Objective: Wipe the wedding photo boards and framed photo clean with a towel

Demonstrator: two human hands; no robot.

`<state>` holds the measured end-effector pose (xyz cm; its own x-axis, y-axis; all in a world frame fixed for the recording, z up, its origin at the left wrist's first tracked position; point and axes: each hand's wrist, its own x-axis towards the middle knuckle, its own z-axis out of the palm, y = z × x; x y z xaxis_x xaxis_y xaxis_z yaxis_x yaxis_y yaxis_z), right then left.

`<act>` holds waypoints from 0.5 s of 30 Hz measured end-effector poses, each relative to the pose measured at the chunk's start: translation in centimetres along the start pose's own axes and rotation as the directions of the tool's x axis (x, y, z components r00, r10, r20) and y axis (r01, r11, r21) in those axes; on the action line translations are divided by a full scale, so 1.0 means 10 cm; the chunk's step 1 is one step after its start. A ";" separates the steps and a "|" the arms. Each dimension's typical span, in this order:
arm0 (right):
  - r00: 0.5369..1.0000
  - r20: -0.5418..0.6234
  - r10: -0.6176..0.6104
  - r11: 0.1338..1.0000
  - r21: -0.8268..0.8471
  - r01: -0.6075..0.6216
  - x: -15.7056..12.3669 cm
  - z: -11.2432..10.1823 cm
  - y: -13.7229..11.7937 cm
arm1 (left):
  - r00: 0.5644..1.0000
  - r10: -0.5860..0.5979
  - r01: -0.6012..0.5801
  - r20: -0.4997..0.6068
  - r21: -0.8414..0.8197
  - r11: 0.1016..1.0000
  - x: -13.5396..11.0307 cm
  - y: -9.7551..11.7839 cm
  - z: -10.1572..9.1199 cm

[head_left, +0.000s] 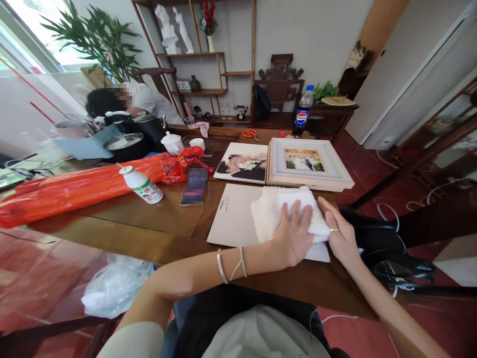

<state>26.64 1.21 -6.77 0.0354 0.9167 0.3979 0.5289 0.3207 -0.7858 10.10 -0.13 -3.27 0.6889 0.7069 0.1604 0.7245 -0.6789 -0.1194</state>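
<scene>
A folded white cloth [288,209] lies over the right part of a pale flat panel [234,214] with small print at its upper left. My left hand [294,236] rests flat on the cloth with its fingers spread. At the cloth's right edge, my right hand [341,233] closes its thumb and fingers on the cloth. What lies under the cloth is hidden. Just beyond the panel are a photo print [242,164] and a white picture frame [311,164] with a photo in it.
Left on the wooden table [149,228] are a phone [194,186], a white bottle [141,185] and a red plastic-wrapped bundle [85,181]. Orange-handled pliers [250,134] and a cola bottle [302,112] stand farther back. A person [130,99] is at the far left.
</scene>
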 end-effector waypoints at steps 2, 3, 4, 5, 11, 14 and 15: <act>0.999 -0.043 0.002 0.999 0.051 0.000 -0.01 -0.02 -0.01 | 0.998 0.069 -0.068 -0.008 0.016 0.998 -0.14 0.14 -0.06; 0.998 -0.061 0.002 0.999 0.053 0.002 -0.01 -0.02 -0.02 | 0.995 0.097 -0.096 -0.022 0.030 0.995 -0.26 0.21 -0.10; 0.997 -0.078 -0.004 0.999 0.043 0.007 -0.01 -0.03 -0.03 | 0.985 0.158 -0.155 -0.063 0.047 0.987 -0.41 0.27 -0.15; 0.995 -0.096 -0.019 0.999 0.024 0.022 -0.01 -0.04 -0.05 | 0.969 0.225 -0.218 -0.107 0.068 0.973 -0.56 0.31 -0.21; 0.928 0.063 -0.367 0.913 -0.165 0.372 -0.04 -0.06 -0.32 | 0.916 0.373 -0.384 -0.148 -0.059 0.921 -1.41 0.01 -0.62; 0.796 0.367 -0.482 0.811 -0.158 0.564 -0.12 0.02 -0.57 | 0.983 0.142 -0.155 -0.121 -0.112 0.982 -1.70 -0.30 -0.81; 0.743 0.465 -0.481 0.784 -0.150 0.602 -0.15 0.07 -0.66 | 0.992 0.028 -0.044 -0.121 -0.133 0.990 -1.78 -0.39 -0.86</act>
<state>22.53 -2.06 -2.52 -0.6223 0.6379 0.4536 0.5637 0.7673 -0.3056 -5.23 -11.78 2.77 0.7010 0.6585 0.2739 0.6837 -0.7298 0.0047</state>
